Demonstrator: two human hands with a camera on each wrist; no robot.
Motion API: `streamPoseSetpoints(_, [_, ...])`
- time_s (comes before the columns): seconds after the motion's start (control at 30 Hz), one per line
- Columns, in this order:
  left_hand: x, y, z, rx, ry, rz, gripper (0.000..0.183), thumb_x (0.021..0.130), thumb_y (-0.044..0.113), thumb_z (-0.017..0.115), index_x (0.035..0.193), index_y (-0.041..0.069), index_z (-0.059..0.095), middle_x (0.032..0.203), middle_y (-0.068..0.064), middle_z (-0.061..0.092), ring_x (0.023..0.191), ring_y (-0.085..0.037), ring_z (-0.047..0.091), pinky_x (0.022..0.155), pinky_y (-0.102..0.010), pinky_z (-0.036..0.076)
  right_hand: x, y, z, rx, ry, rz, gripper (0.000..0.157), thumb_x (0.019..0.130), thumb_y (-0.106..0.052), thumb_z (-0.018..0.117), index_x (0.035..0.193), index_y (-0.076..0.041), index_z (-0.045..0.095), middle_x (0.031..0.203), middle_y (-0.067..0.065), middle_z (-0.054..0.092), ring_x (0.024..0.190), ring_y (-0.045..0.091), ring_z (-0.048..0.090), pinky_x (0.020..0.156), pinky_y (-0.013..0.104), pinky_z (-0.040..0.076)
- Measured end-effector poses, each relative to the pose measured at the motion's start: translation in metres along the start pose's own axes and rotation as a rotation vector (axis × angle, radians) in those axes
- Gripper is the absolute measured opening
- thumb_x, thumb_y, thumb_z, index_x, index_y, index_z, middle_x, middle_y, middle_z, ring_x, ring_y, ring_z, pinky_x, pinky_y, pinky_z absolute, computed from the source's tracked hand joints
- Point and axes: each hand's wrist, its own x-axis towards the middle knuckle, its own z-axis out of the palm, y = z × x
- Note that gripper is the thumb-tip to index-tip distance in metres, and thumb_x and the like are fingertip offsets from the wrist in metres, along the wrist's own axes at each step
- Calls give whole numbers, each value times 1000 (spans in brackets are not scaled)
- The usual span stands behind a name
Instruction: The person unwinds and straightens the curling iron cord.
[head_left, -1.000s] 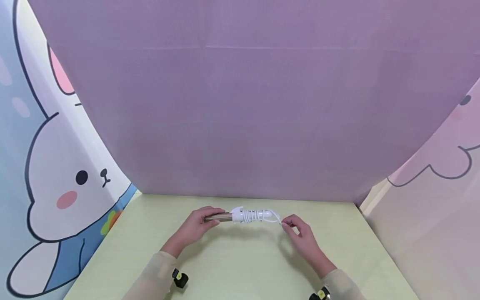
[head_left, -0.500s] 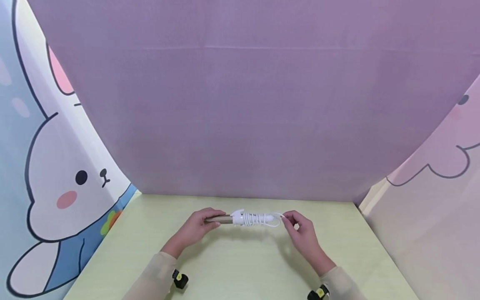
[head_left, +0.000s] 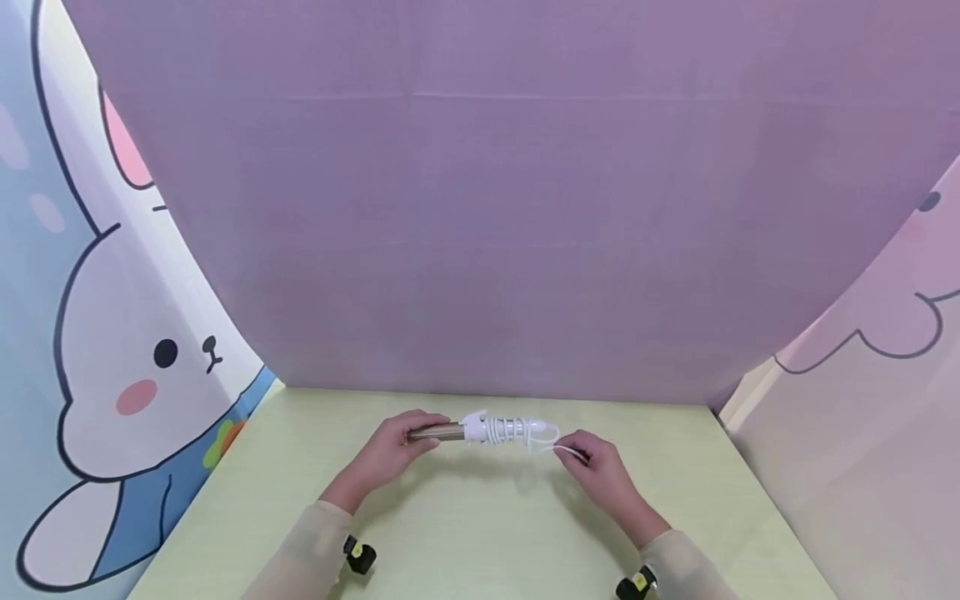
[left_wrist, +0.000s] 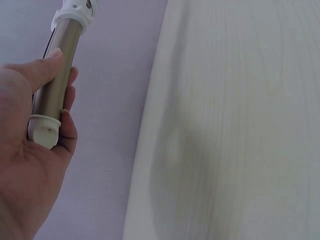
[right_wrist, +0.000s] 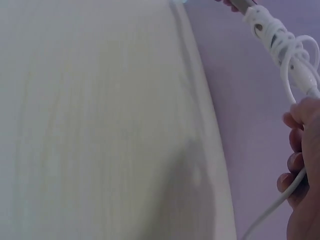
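Observation:
What looks like a hair straightener point(head_left: 442, 432) is held level above the table, with a bronze barrel and a white handle. My left hand point(head_left: 388, 452) grips the barrel, thumb on one side and fingers round the other. In the left wrist view, a white end cap point(left_wrist: 44, 131) lies against the palm. White power cord point(right_wrist: 287, 47) is wound in several turns round the handle, with a loose loop at its end. My right hand point(head_left: 600, 473) pinches the cord just past the handle, and a length of it trails down behind the fingers in the right wrist view.
The pale wood-grain table point(head_left: 480, 533) spreads beneath both hands. A purple backdrop point(head_left: 480, 208) rises at its far edge. Cartoon-printed panels stand at the left point(head_left: 135, 333) and right point(head_left: 885, 400). Small black devices sit at both wrists.
My right hand has shifted slightly, first up and then back down, and a length of cord now shows across its fingers. The left hand keeps its grip with little movement.

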Motion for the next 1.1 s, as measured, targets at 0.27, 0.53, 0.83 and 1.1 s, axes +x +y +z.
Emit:
streamPoseSetpoints(0.27, [2, -4, 2, 30, 39, -12, 40, 104, 9, 79, 141, 23, 77, 128, 7, 75, 114, -18, 70, 95, -41, 58, 0, -12, 1, 28, -57, -99, 25, 97, 4, 82, 100, -21, 83, 81, -11, 63, 68, -1, 50, 55, 20, 45])
streamPoseSetpoints(0.53, [-2, -4, 4, 21, 5, 7, 40, 104, 9, 79, 141, 24, 77, 129, 7, 75, 115, -20, 70, 97, -42, 58, 15, -20, -15, -7, 41, -167, 27, 97, 8, 80, 100, -19, 81, 77, -11, 59, 64, 1, 47, 54, 18, 42])
streamPoseSetpoints(0.83, [-4, -9, 3, -31, -50, 37, 38, 106, 15, 78, 143, 21, 75, 134, -3, 75, 113, -19, 69, 96, -37, 58, 24, -5, -29, -64, 85, -70, 16, 98, 5, 81, 99, -11, 83, 77, -8, 64, 63, 2, 49, 53, 20, 43])
streamPoseSetpoints(1.1, [-5, -5, 2, -49, -55, 27, 39, 106, 13, 78, 142, 25, 76, 131, 10, 73, 112, -16, 69, 97, -36, 57, 25, 5, -31, -66, 51, 55, 13, 99, 1, 82, 107, -8, 85, 84, -2, 77, 68, 4, 62, 56, 21, 51])
